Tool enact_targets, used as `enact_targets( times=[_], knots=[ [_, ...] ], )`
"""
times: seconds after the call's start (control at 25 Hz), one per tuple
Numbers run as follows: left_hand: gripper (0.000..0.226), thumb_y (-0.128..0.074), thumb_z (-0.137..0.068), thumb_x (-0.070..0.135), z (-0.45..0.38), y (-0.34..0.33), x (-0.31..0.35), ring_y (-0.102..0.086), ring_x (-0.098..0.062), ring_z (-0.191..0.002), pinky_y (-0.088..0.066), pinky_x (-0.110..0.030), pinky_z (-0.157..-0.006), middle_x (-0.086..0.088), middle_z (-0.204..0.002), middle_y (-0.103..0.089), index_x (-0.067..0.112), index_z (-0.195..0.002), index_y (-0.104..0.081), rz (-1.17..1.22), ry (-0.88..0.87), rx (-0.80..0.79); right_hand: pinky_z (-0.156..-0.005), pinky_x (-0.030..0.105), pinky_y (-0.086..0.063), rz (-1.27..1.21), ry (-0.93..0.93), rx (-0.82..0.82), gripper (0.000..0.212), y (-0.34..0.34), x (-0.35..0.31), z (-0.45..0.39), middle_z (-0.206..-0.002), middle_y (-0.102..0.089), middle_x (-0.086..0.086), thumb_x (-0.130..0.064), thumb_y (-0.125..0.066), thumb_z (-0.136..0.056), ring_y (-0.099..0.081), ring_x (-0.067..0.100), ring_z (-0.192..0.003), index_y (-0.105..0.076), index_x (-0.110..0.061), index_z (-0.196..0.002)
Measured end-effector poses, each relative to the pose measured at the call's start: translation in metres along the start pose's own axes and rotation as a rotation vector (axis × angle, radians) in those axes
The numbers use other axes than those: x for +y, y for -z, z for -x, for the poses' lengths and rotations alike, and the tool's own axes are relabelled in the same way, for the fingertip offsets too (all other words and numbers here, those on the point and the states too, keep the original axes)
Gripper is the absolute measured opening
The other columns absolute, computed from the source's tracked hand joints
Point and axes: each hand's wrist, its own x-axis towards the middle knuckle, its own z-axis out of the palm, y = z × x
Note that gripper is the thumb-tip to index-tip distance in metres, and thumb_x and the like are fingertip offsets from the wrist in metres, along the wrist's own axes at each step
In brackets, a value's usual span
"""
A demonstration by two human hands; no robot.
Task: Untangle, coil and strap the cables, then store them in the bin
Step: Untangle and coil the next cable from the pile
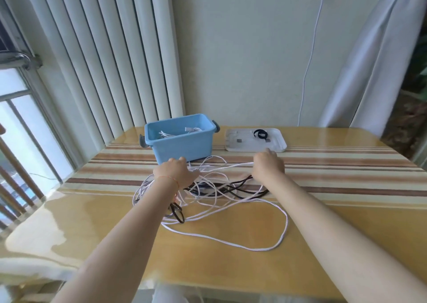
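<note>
My left hand sits closed over the far left edge of the cable tangle, fingers curled down into a bunch of white strands; exactly how many it holds I cannot tell. My right hand is closed too, its grip pinching a white cable that runs roughly straight across from one hand to the other. That stretched run is what the next move turns on, I think: its long axis lies left to right between my hands, so pulling my right hand outward, away from the left, should draw it free of the pile.

The rest of the tangle lies just nearer me than both hands, white loops mixed with dark cables, and one big white loop sprawls toward me on the desk. The blue bin stands just beyond my left hand, already holding some white cable. The white tray with a black strap lies just beyond my right hand, so that hand is nearer to a strap.
</note>
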Motion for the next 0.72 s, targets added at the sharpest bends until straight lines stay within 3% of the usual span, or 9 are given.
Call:
enact_targets(
  times=[0.04, 0.12, 0.24, 0.32, 0.44, 0.56, 0.6, 0.72],
  knots=[
    [0.056, -0.051, -0.089, 0.06, -0.001, 0.002, -0.004, -0.059, -0.026, -0.104, -0.051, -0.036, -0.081, -0.004, -0.111, -0.059, 0.017, -0.124, -0.051, 0.015, -0.02, -0.069, -0.09, 0.036, -0.044, -0.077, 0.076, 0.021, 0.026, 0.0, -0.01, 0.002, -0.122, -0.053, 0.009, -0.005, -0.048, -0.092, -0.053, 0.027, -0.111, -0.06, -0.011, -0.114],
    [0.054, -0.061, -0.087, 0.047, -0.001, 0.0, -0.015, -0.057, -0.025, -0.111, -0.051, -0.035, -0.088, -0.004, -0.125, -0.059, 0.021, -0.133, -0.049, 0.059, -0.044, -0.175, -0.079, 0.029, -0.046, -0.365, 0.254, 0.028, 0.028, 0.002, -0.041, 0.012, -0.114, -0.063, 0.003, -0.006, -0.047, -0.092, -0.059, 0.017, -0.095, -0.068, -0.014, -0.108],
    [0.039, -0.058, -0.09, 0.023, 0.003, -0.019, -0.04, -0.059, -0.021, -0.1, -0.047, -0.026, -0.08, -0.006, -0.125, -0.061, 0.024, -0.13, -0.057, 0.278, 0.032, -0.148, -0.079, 0.024, -0.047, -0.624, 0.473, -0.243, 0.022, -0.007, -0.09, 0.032, -0.102, -0.07, -0.004, -0.01, -0.058, -0.087, -0.062, 0.011, -0.088, -0.075, -0.017, -0.099],
    [0.03, -0.052, -0.094, 0.011, 0.006, -0.03, -0.051, -0.059, -0.016, -0.072, -0.047, -0.023, -0.062, -0.007, -0.099, -0.068, 0.015, -0.12, -0.065, 0.693, 0.178, -0.049, -0.082, 0.026, -0.048, -0.673, 0.537, -0.416, 0.017, -0.021, -0.118, 0.045, -0.097, -0.068, -0.007, -0.026, -0.071, -0.083, -0.062, 0.011, -0.088, -0.072, -0.022, -0.1],
    [0.023, -0.053, -0.097, 0.009, 0.013, -0.024, -0.055, -0.056, -0.02, -0.052, -0.048, -0.028, -0.052, -0.004, -0.063, -0.064, 0.005, -0.115, -0.066, 1.268, 0.292, 0.084, -0.082, 0.032, -0.047, -0.682, 0.552, -0.437, 0.029, -0.032, -0.141, 0.05, -0.095, -0.062, -0.004, -0.034, -0.078, -0.08, -0.055, 0.013, -0.082, -0.067, -0.02, -0.102],
    [0.025, -0.055, -0.098, 0.009, 0.023, 0.001, -0.052, -0.06, -0.022, -0.063, -0.051, -0.029, -0.053, -0.015, -0.088, -0.065, 0.005, -0.122, -0.06, 1.718, 0.21, -0.001, -0.067, 0.027, -0.042, -0.746, 0.508, -0.349, 0.012, -0.023, -0.144, 0.046, -0.085, -0.06, 0.0, -0.021, -0.072, -0.085, -0.054, 0.017, -0.076, -0.063, -0.017, -0.091],
    [0.026, -0.056, -0.098, 0.013, 0.024, 0.007, -0.052, -0.062, -0.021, -0.07, -0.052, -0.029, -0.057, -0.016, -0.099, -0.064, 0.008, -0.124, -0.059, 1.692, 0.182, -0.02, -0.062, 0.026, -0.04, -0.777, 0.474, -0.304, 0.007, -0.019, -0.141, 0.043, -0.083, -0.059, 0.001, -0.018, -0.068, -0.087, -0.053, 0.017, -0.074, -0.063, -0.017, -0.092],
    [0.038, -0.055, -0.097, 0.036, 0.022, 0.012, -0.053, -0.061, -0.019, -0.088, -0.05, -0.032, -0.076, -0.007, -0.11, -0.065, 0.021, -0.131, -0.055, 1.063, 0.082, 0.062, -0.055, 0.025, -0.046, -0.943, 0.328, -0.197, 0.02, -0.009, -0.126, 0.034, -0.092, -0.065, 0.006, -0.016, -0.063, -0.093, -0.061, 0.018, -0.068, -0.06, -0.012, -0.112]
  ],
)
